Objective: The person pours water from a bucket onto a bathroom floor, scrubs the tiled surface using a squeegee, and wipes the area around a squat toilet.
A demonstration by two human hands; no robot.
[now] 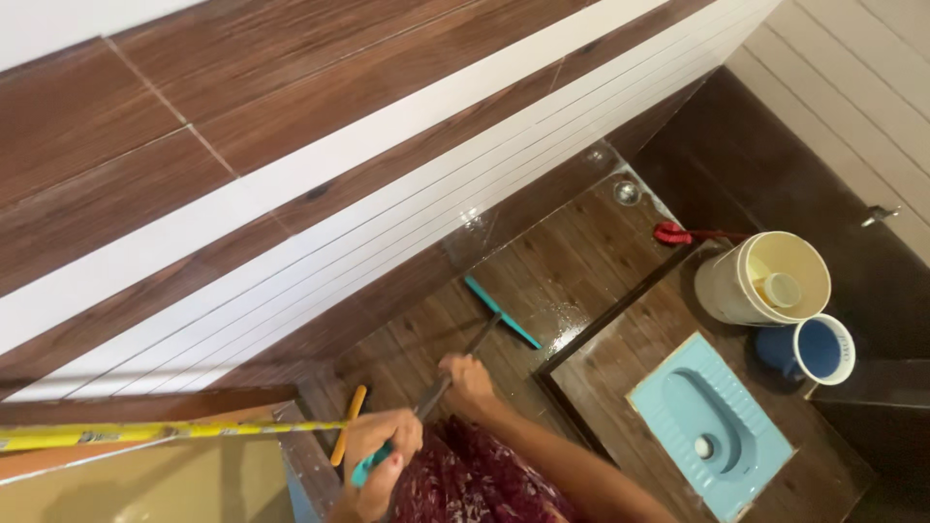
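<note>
I hold a floor squeegee with both hands. Its teal blade (501, 313) rests on the wet brown tiled floor (572, 261) close to the wall. A grey shaft (481, 337) runs from the blade back toward me. My right hand (469, 384) grips the shaft partway down. My left hand (382, 457) is closed around the teal grip at the shaft's near end. A dark red patterned garment (465, 479) shows below my hands.
A light blue squat toilet pan (712, 426) sits in a raised step on the right. Beyond it stand a cream bucket (727, 286) and a blue mug (823, 351). A red object (669, 232) and a round drain (627, 191) lie farther off. An orange handle (349, 422) leans near my left hand.
</note>
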